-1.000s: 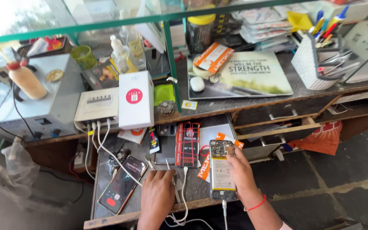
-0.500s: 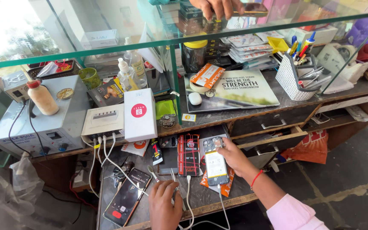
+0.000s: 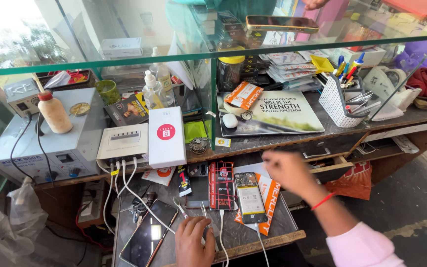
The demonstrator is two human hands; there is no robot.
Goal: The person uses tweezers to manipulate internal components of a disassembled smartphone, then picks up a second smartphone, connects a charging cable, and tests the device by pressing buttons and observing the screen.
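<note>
There is one camera. It sits on the person's head, high above the table (image 3: 253,237), and looks down and forward. The near edge of the table is at the bottom of the view. A glass shelf (image 3: 124,62) crosses the top, farther away. Both hands show low down, close to the camera.

Two bare hands and one forearm show in the lower middle and lower right of the frame. The right hand (image 3: 286,170) is motion-blurred, with a thin red thread band around its wrist. Below the band the forearm is bare, ending in a pale pink sleeve at the lower right corner. The left hand (image 3: 193,242), at the bottom centre, wears no ring or band.
</note>
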